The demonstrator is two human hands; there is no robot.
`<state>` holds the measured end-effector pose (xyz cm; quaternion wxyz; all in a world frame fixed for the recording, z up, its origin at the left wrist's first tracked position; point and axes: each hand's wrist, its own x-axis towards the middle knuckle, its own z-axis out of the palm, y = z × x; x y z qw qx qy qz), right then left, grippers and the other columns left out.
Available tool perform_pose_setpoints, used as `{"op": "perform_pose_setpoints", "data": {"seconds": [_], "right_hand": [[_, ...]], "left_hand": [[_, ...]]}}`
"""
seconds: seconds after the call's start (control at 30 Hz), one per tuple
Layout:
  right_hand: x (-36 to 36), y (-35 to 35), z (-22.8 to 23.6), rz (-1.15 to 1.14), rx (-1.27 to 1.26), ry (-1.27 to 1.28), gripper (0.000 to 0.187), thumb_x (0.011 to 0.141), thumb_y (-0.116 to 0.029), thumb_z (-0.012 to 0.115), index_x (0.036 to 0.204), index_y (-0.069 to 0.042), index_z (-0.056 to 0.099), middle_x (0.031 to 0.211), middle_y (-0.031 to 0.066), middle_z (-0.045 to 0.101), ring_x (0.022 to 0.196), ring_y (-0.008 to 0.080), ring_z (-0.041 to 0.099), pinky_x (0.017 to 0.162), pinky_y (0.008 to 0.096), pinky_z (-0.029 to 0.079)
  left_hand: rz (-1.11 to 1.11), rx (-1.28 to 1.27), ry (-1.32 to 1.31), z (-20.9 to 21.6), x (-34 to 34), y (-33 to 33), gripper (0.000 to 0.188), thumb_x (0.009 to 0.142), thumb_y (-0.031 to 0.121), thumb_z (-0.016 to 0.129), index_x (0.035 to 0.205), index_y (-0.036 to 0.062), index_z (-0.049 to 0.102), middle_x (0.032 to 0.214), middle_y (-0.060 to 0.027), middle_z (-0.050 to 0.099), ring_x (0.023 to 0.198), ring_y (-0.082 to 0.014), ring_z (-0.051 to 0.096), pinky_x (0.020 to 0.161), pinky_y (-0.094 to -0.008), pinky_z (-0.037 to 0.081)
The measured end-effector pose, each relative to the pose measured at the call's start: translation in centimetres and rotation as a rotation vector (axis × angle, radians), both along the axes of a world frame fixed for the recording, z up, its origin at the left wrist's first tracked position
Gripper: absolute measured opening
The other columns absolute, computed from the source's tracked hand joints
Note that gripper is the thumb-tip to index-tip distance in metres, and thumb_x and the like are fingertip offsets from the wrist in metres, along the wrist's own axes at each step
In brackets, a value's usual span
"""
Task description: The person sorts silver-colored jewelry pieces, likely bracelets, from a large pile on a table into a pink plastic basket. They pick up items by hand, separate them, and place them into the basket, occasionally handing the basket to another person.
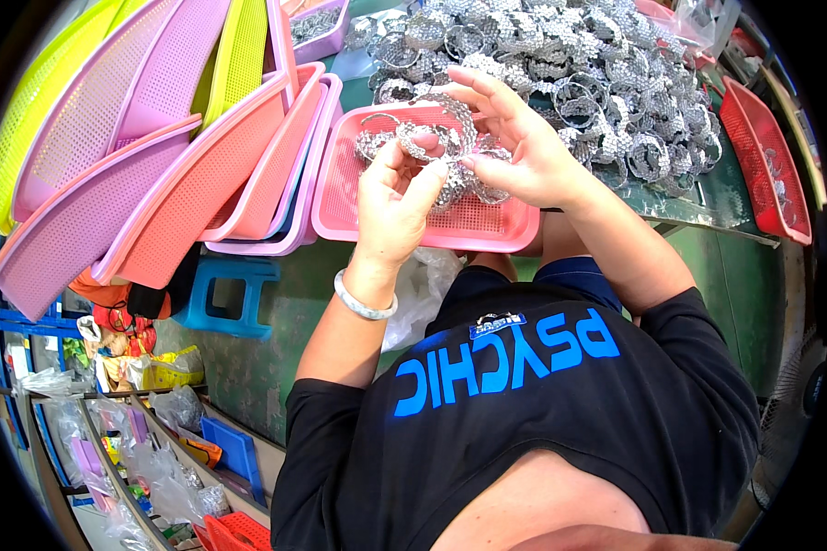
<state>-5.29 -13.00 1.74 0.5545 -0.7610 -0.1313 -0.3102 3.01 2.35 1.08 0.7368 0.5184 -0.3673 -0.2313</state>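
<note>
Over a pink basket [335, 197] I hold up a silvery curved band [457, 112] with a scaly, faceted surface. My left hand [397, 195] pinches its lower part between thumb and fingers. On the other side, my right hand [524, 151] has its thumb against the band near the left fingertips, while its other fingers curve up behind, spread apart. Where exactly the right fingertips meet the band is partly hidden. More bands of the same kind [489, 191] lie in the basket below my hands.
A large heap of silvery bands [606, 101] covers the table [721, 204] beyond the basket. Nested plastic baskets [188, 188] lean at the left, with a blue stool [225, 298] below. A red basket [767, 165] stands at the right edge. Shelves with bagged goods [170, 459] fill the lower left.
</note>
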Motion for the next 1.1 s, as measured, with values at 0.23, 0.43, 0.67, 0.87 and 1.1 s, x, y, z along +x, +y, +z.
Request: {"op": "perform_pose_setpoints", "data": {"seconds": [0.23,0.43,0.67,0.87,1.1], "right_hand": [[-0.2,-0.2,0.4,-0.058,-0.104,-0.047,0.069,0.069,-0.001,0.058,0.132,-0.010,0.032,0.122,0.0164,0.050,0.112,0.0261,0.050,0.087,0.0332,0.042],[-0.3,-0.3,0.4,-0.076,-0.160,-0.052,0.069,0.069,-0.002,0.058,0.133,-0.009,0.032,0.123,0.0138,0.049,0.113,0.0259,0.050,0.087,0.0331,0.042],[-1.0,0.0,1.2,0.061,0.011,0.188,0.070,0.074,0.004,0.054,0.136,-0.006,0.023,0.126,0.0134,0.042,0.112,0.0177,0.044,0.094,0.0312,0.036],[-0.8,-0.3,0.8,0.149,0.131,0.211,0.068,0.077,0.001,0.053,0.137,-0.007,0.022,0.124,0.0128,0.045,0.107,0.0157,0.047,0.091,0.0296,0.038],[-0.6,-0.6,0.3,0.141,0.163,0.262,0.065,0.079,-0.002,0.053,0.136,-0.004,0.023,0.121,0.0126,0.050,0.106,0.0148,0.048,0.090,0.0284,0.038]], "left_hand": [[-0.008,0.013,0.036,0.3,-0.3,0.0,0.018,0.081,0.003,0.055,0.099,-0.0001,0.055,0.092,-0.0033,0.057,0.084,-0.0081,0.053,0.076,-0.0220,0.043],[-0.027,0.028,0.075,0.2,-0.3,0.1,0.016,0.082,0.003,0.054,0.097,0.0000,0.056,0.092,-0.0034,0.058,0.083,-0.0079,0.053,0.075,-0.0218,0.043],[-0.006,0.036,0.169,0.5,-0.6,0.4,0.018,0.085,0.007,0.049,0.098,-0.0009,0.058,0.087,-0.0061,0.061,0.079,-0.0132,0.058,0.073,-0.0258,0.044],[-0.122,-0.019,0.335,-0.1,-0.3,0.7,0.017,0.086,0.010,0.050,0.097,0.0012,0.060,0.088,-0.0054,0.063,0.077,-0.0128,0.059,0.071,-0.0257,0.047],[-0.165,-0.044,0.484,0.2,-0.8,0.8,0.015,0.087,0.013,0.051,0.093,0.0027,0.059,0.086,-0.0077,0.063,0.077,-0.0154,0.060,0.072,-0.0290,0.048]]}}
